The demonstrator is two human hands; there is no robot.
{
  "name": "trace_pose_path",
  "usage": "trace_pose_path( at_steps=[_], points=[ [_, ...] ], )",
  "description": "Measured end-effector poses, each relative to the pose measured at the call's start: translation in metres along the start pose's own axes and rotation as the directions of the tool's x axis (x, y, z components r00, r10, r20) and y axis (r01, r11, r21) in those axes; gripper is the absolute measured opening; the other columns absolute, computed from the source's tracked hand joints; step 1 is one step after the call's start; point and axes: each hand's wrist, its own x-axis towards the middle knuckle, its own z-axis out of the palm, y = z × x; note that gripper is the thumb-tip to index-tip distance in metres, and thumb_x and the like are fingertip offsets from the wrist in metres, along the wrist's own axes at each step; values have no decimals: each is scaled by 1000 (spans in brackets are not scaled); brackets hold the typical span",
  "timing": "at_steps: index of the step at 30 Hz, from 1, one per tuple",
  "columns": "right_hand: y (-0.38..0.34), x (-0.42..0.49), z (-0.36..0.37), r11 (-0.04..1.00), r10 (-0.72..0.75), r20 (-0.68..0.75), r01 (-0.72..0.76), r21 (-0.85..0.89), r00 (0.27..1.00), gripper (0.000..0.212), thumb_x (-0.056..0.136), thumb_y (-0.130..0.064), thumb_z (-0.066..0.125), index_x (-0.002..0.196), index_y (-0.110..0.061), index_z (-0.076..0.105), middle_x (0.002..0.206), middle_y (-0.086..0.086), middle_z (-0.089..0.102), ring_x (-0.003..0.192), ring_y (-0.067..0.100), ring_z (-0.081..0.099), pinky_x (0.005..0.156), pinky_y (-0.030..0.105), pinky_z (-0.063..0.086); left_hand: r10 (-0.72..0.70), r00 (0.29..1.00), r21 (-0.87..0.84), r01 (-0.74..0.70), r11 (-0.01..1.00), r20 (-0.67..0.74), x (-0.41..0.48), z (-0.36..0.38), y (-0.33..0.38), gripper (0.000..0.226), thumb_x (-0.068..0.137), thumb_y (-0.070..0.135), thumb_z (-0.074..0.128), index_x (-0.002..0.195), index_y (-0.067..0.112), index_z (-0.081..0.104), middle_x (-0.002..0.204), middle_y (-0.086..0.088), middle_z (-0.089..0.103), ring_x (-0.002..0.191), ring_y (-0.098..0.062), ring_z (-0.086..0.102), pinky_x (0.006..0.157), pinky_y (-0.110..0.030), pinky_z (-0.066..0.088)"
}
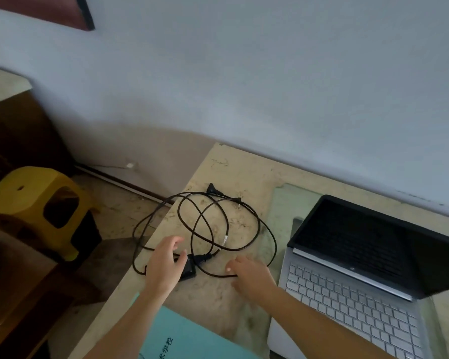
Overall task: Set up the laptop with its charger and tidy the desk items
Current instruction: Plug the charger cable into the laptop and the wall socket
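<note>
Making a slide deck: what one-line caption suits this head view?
Left hand over the charger brick, right hand by its tangled cable, beside an open laptop on the desk.

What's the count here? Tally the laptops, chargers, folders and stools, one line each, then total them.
Laptop: 1
Charger: 1
Folder: 1
Stool: 1
Total: 4
</note>
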Motion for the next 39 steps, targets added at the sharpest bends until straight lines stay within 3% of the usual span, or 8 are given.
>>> trace_pose_path(
  at_steps=[13, 18, 20, 23, 27, 31, 36, 39],
  points=[
    [13, 7, -12, 991, -21, 44, 15, 130, 999, 20, 91, -31, 51, 107, -30, 62, 105, -8, 66, 98, 14, 62, 78, 31, 46, -66, 998, 99, 64, 993, 13, 70, 34, 31, 24, 88, 29, 61, 111, 21, 64, 99, 4, 72, 83, -13, 65, 68, -24, 49],
    [7, 14, -25, 913, 178, 16, -172, 371, 984, 23, 89, -31, 46, 97, -32, 67, 91, -13, 68, 85, 10, 66, 75, 29, 54, -8, 1000, -31, 7, 1000, -29, 59, 26, 42, 19, 86, 26, 64, 104, 20, 68, 85, 9, 68, 70, -3, 58, 59, -13, 41],
    [4, 18, -36, 750, 298, -62, -194, 632, 952, 21, 93, -32, 49, 93, -26, 68, 84, -9, 70, 78, 13, 67, 70, 27, 54, 16, 999, -106, -19, 994, -30, 47, 22, 54, 17, 85, 26, 65, 100, 21, 68, 77, 13, 65, 67, -2, 59, 58, -14, 44],
    [-1, 29, -63, 250, 458, 29, -160, 955, 889, 23, 97, -23, 47, 94, -13, 68, 73, 0, 70, 59, 13, 64, 56, 22, 51, 100, 995, -191, -101, 976, -14, 23, 14, 75, 12, 82, 27, 67, 94, 26, 68, 72, 18, 63, 65, 1, 61, 57, -13, 48],
    [-3, 32, -103, -321, 463, 281, -136, 937, 841, 29, 100, -24, 41, 99, -6, 64, 63, 5, 72, 49, 15, 65, 50, 26, 54, 280, 960, -229, -268, 936, 18, -19, 3, 94, 9, 81, 30, 66, 90, 29, 67, 70, 18, 64, 67, -5, 62, 56, -17, 50],
    [3, 8, -120, -505, 475, 284, -7, 863, 833, 23, 97, -8, 41, 104, -1, 61, 67, 11, 68, 43, 15, 61, 44, 22, 52, 314, 949, -243, -297, 924, 33, -55, -3, 100, 8, 81, 26, 69, 87, 30, 67, 66, 19, 62, 58, -4, 57, 52, -18, 48],
    [10, -33, -119, -582, 485, 321, 27, 812, 813, 30, 100, -8, 32, 84, -4, 57, 48, 7, 63, 32, 12, 53, 35, 17, 44, 372, 916, -193, -341, 920, 153, -96, 3, 110, 4, 81, 28, 69, 84, 26, 66, 67, 15, 62, 60, -2, 58, 56, -14, 47],
    [21, -62, -116, -604, 502, 326, 55, 795, 801, 31, 104, -20, 36, 87, -1, 54, 62, 9, 62, 31, 11, 49, 33, 17, 42, 393, 880, -210, -344, 915, 268, -119, 15, 120, 7, 83, 31, 65, 86, 25, 64, 70, 14, 62, 63, -3, 59, 61, -17, 50]
  ],
)
